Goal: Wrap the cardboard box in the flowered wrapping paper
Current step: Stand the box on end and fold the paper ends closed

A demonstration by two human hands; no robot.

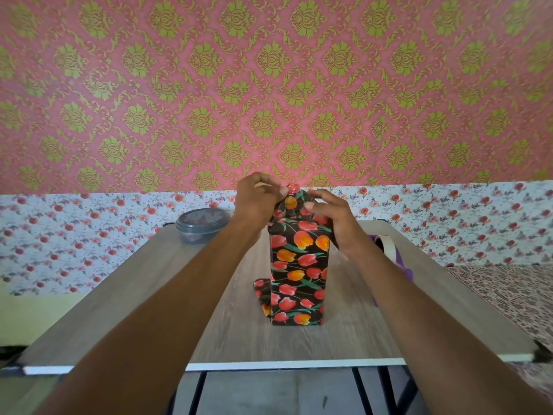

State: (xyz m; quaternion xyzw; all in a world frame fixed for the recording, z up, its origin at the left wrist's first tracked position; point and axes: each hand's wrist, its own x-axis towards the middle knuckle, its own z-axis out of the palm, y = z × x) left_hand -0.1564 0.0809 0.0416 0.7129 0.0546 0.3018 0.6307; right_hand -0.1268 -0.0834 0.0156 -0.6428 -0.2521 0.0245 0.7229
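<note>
On the wooden table the box stands on end, its sides already in flowered paper. Left hand and right hand each pinch the loose paper at its top. That end likely needs folding flat and fixing next. A lidded tub sits to the left, with patterned wallpaper behind.

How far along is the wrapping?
Done: the paper covers the upright sides in view. In hand: the left hand and right hand pinch the gathered paper at the top. Left: closing that top, and a loose flap sticking out near the bottom.
</note>
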